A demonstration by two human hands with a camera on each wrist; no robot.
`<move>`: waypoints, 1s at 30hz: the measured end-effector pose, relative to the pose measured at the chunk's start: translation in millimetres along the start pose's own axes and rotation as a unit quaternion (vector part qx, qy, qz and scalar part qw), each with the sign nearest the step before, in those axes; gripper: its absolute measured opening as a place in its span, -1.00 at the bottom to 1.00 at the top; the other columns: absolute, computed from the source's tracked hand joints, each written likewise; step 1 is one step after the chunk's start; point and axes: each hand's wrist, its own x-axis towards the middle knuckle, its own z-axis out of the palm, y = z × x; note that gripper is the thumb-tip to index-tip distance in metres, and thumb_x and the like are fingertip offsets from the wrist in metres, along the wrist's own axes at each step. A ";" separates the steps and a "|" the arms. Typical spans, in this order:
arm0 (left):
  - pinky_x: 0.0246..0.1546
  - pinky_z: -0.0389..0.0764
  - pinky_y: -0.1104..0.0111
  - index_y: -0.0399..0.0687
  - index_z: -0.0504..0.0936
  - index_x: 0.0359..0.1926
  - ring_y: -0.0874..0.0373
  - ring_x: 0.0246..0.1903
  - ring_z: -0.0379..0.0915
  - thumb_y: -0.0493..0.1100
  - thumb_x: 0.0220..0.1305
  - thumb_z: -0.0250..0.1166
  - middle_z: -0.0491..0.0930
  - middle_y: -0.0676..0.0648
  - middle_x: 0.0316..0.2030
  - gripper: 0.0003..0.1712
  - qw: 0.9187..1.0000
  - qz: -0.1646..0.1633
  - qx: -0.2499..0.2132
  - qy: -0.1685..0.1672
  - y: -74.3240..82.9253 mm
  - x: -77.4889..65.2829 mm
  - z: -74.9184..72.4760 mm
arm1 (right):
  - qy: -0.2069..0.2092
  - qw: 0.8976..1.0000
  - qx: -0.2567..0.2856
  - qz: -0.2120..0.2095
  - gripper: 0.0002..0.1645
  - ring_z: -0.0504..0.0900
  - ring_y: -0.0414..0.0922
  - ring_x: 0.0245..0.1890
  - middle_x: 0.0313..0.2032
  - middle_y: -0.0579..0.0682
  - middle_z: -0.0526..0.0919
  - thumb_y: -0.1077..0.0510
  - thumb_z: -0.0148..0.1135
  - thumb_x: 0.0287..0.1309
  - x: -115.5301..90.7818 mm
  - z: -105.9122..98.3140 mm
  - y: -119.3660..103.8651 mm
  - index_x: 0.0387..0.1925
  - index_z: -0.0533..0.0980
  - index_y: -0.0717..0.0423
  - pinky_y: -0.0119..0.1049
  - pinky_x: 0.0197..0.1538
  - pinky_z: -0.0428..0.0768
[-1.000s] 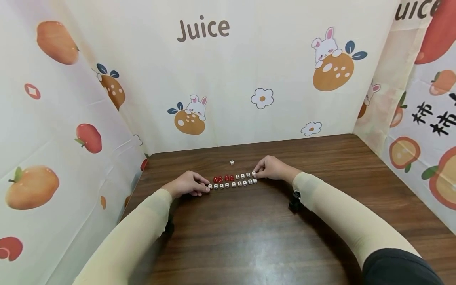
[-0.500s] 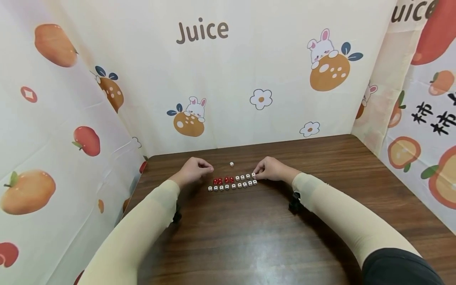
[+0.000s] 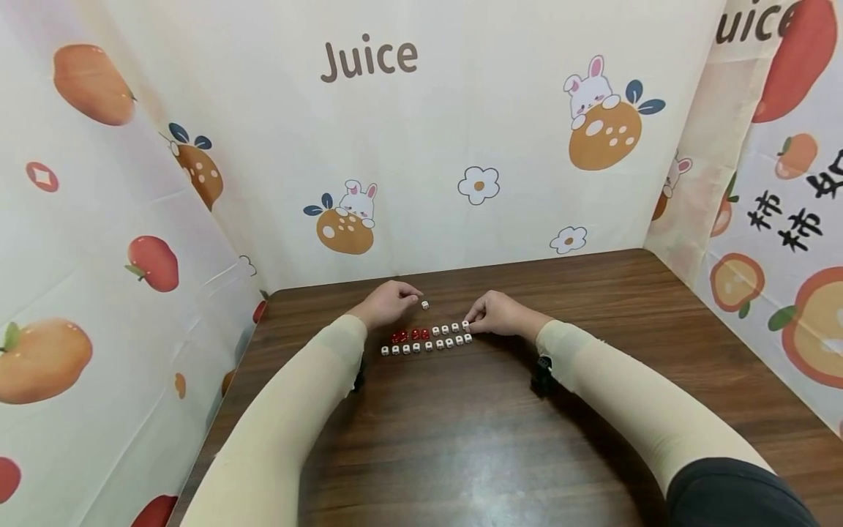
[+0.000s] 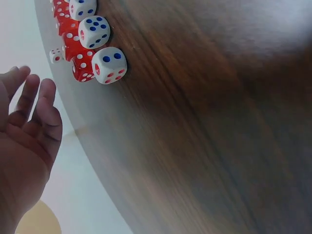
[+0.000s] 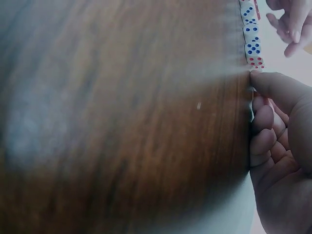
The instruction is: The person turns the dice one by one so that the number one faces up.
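Note:
Small dice stand in two rows on the wooden table. The front row is white dice (image 3: 429,346); the back row has red dice (image 3: 415,334) at left and white dice (image 3: 445,329) at right. A lone white die (image 3: 424,304) lies behind them. My left hand (image 3: 390,302) hovers just left of that die, fingers loosely extended, holding nothing. In the left wrist view its fingers (image 4: 43,105) are apart from the dice. My right hand (image 3: 498,315) has thumb and curled fingers at the back row's rightmost white die (image 3: 465,325), pinching it; the fingertip contact is partly hidden.
The brown wooden table (image 3: 421,424) ends at a patterned cloth backdrop (image 3: 421,132) behind, with more cloth at both sides. Dark devices (image 3: 543,377) are strapped at the wrists.
My left hand has left the front row's left end and moved back and right, around the rows, to beside the lone white die. The right hand stays at the back row's right end.

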 end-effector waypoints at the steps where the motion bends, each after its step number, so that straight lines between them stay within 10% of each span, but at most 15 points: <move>1: 0.24 0.56 0.07 0.02 0.71 0.26 0.04 0.13 0.54 -0.07 0.66 0.14 0.65 -0.08 0.27 -0.65 1.000 0.004 0.007 -0.006 1.0 2.5 1.1 | -0.001 1.000 0.001 0.002 -0.92 0.61 -0.28 -0.48 -0.49 -0.20 0.77 0.12 0.51 0.19 -0.1 -0.4 -0.2 -0.28 0.84 -0.07 -0.38 -0.31 0.60; 12: 0.42 0.48 0.05 0.14 0.59 0.43 0.01 0.33 0.48 -0.10 0.69 0.05 0.55 -0.11 0.30 -0.57 0.989 0.009 0.129 -0.072 7.0 17.1 10.9 | -0.004 1.000 0.012 0.002 -0.93 0.64 -0.27 -0.48 -0.47 -0.20 0.78 0.12 0.51 0.20 2.7 2.5 3.9 -0.27 0.84 -0.08 -0.34 -0.31 0.63; 23: 0.30 0.57 0.09 0.07 0.67 0.31 0.03 0.26 0.52 -0.21 0.63 -0.01 0.58 -0.09 0.31 -0.56 0.984 -0.022 0.166 -0.054 7.7 17.7 10.6 | -0.005 1.000 0.014 0.005 -0.94 0.63 -0.27 -0.47 -0.47 -0.20 0.78 0.12 0.51 0.20 0.5 2.9 2.0 -0.28 0.83 -0.10 -0.35 -0.30 0.63; 30: -0.07 0.60 0.16 0.02 0.72 -0.12 0.06 -0.21 0.55 -0.02 0.63 0.16 0.67 -0.05 -0.17 -0.75 0.987 -0.051 0.150 -0.024 5.0 15.4 11.3 | 0.000 1.000 0.014 0.005 -0.95 0.62 -0.27 -0.46 -0.47 -0.20 0.77 0.10 0.52 0.20 0.1 2.2 1.8 -0.29 0.83 -0.11 -0.35 -0.30 0.61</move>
